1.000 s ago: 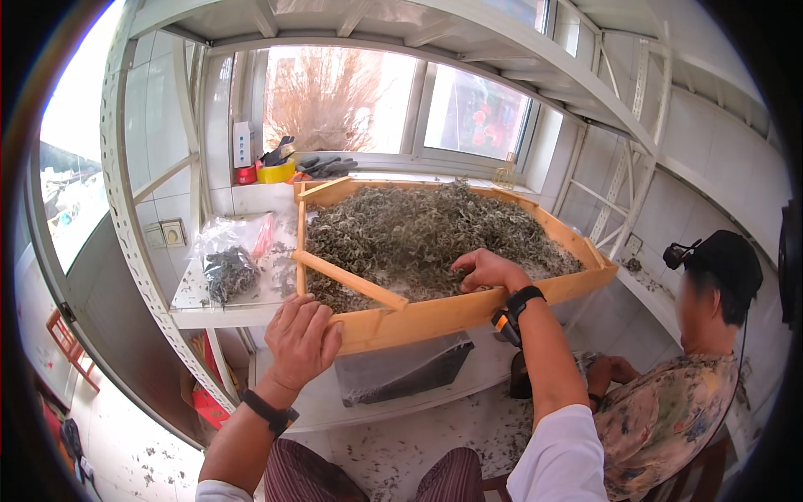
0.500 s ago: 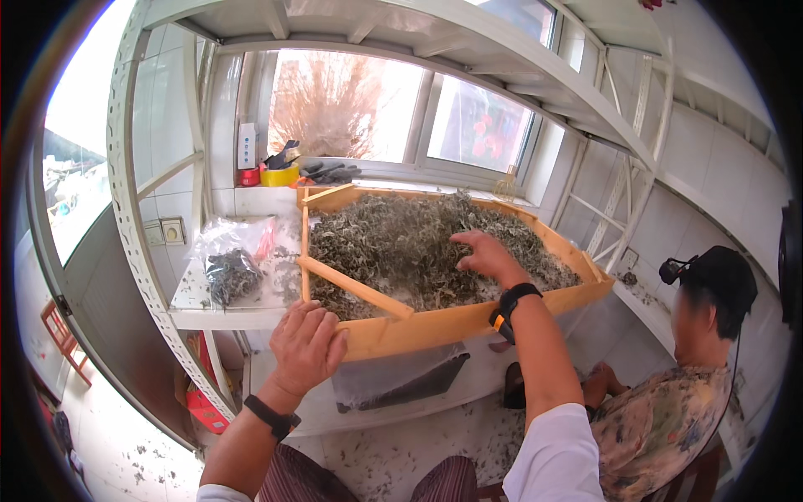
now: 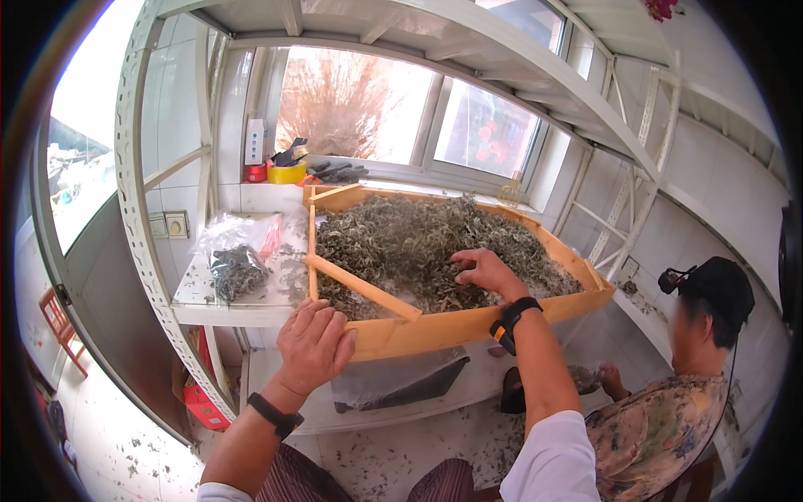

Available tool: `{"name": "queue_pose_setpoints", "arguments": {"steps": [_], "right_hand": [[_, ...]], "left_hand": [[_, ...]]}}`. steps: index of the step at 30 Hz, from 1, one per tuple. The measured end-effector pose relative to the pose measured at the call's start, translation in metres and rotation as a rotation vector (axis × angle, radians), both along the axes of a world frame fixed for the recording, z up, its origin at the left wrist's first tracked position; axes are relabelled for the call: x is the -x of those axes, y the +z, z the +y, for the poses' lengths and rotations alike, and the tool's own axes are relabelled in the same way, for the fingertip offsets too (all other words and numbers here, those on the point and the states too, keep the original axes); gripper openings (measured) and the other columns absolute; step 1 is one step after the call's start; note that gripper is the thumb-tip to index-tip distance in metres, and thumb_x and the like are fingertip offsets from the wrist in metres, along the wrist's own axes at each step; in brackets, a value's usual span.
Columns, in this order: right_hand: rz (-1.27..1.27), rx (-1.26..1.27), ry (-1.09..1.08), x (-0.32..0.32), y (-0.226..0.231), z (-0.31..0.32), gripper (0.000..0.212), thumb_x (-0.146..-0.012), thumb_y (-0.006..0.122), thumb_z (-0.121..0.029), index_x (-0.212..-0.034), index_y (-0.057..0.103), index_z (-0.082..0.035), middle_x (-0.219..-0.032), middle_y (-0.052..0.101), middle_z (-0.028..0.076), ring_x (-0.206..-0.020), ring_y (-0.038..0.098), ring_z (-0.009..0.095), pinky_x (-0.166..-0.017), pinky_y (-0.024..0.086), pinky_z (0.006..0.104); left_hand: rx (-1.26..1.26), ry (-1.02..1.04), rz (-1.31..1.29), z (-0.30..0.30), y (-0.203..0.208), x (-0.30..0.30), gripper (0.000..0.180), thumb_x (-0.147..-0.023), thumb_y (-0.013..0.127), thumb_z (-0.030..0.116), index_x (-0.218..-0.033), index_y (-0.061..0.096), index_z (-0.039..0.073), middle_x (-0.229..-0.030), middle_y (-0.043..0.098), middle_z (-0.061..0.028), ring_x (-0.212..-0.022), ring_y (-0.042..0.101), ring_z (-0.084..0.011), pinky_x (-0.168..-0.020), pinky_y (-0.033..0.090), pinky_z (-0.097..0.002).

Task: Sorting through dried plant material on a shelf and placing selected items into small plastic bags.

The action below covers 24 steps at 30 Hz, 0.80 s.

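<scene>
A large wooden-framed tray [image 3: 435, 333] holds a heap of dried grey-green leaves [image 3: 385, 238]. My left hand [image 3: 314, 339] is closed over the tray's near left corner, thumb on the near side of the rim. Over the near middle of the heap is my right hand [image 3: 489, 272], palm down, its fingers loosely bent and apart, at or just above the leaves; contact is hard to tell. No clump shows in it. A wooden slat [image 3: 364, 287] runs diagonally across the tray's left corner.
Left of the tray, a clear plastic bag [image 3: 238, 263] of leaves lies on the white shelf [image 3: 226, 315]. Yellow tape [image 3: 287, 172] and dark gloves [image 3: 335, 172] sit by the window. A metal shelf [image 3: 468, 42] hangs overhead. A person in a cap [image 3: 669, 402] sits at right.
My right hand has drawn slightly nearer to me over the leaves, its fingers more bent. My left hand keeps its hold on the corner. The view has shifted slightly.
</scene>
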State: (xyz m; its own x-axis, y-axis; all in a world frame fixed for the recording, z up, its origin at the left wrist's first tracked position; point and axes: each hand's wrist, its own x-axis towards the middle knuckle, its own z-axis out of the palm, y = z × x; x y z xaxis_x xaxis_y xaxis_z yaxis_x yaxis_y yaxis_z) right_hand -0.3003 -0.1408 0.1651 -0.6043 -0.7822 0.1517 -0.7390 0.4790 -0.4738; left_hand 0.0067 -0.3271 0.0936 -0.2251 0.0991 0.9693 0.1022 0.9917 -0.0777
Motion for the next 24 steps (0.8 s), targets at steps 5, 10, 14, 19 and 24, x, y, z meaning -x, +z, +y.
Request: {"name": "queue_pose_setpoints", "arguments": {"steps": [5,10,14,19,24], "right_hand": [[0.154,-0.23,0.139,-0.012,-0.012,-0.011,0.071,-0.063,0.078,-0.031,-0.127,0.052,-0.011,-0.132,0.046,0.015,-0.119,0.046,0.032,-0.098,0.04,0.0408],[0.271,-0.409,0.088,-0.033,-0.001,-0.012,0.062,-0.065,0.075,-0.018,-0.123,0.056,-0.008,-0.119,0.056,0.017,-0.107,0.055,0.032,-0.09,0.046,0.0415],[0.064,-0.31,-0.019,-0.04,0.012,-0.009,0.049,-0.064,0.073,-0.003,-0.112,0.062,-0.003,-0.102,0.065,0.016,-0.086,0.064,0.028,-0.077,0.052,0.0398],[0.082,0.062,-0.057,-0.024,0.037,0.012,0.045,-0.063,0.075,-0.007,-0.106,0.064,0.001,-0.103,0.065,0.017,-0.09,0.064,0.026,-0.077,0.05,0.0352],[0.131,0.295,-0.102,-0.021,0.049,0.011,0.051,-0.062,0.075,-0.01,-0.108,0.062,0.007,-0.116,0.059,0.021,-0.104,0.059,0.029,-0.088,0.045,0.034]], "left_hand": [[0.007,0.044,-0.008,-0.001,-0.004,0.001,0.018,-0.073,0.064,0.014,-0.084,0.059,0.002,-0.081,0.058,-0.0094,-0.084,0.059,-0.027,-0.079,0.049,-0.0394],[0.014,0.03,0.005,-0.001,0.0,0.001,0.017,-0.072,0.064,0.012,-0.084,0.058,0.001,-0.08,0.058,-0.0101,-0.083,0.059,-0.0288,-0.076,0.049,-0.0396],[0.005,0.008,0.012,-0.001,-0.001,0.001,0.017,-0.071,0.065,0.01,-0.083,0.058,0.001,-0.078,0.057,-0.0107,-0.082,0.059,-0.0306,-0.074,0.049,-0.0397],[0.004,0.016,0.012,0.0,-0.001,0.0,0.017,-0.072,0.064,0.012,-0.084,0.059,0.001,-0.079,0.057,-0.0098,-0.083,0.059,-0.0284,-0.077,0.049,-0.0396],[0.004,0.021,0.021,-0.001,-0.002,0.0,0.018,-0.07,0.065,0.011,-0.084,0.058,0.001,-0.08,0.057,-0.0102,-0.083,0.059,-0.0302,-0.074,0.05,-0.0397]]}}
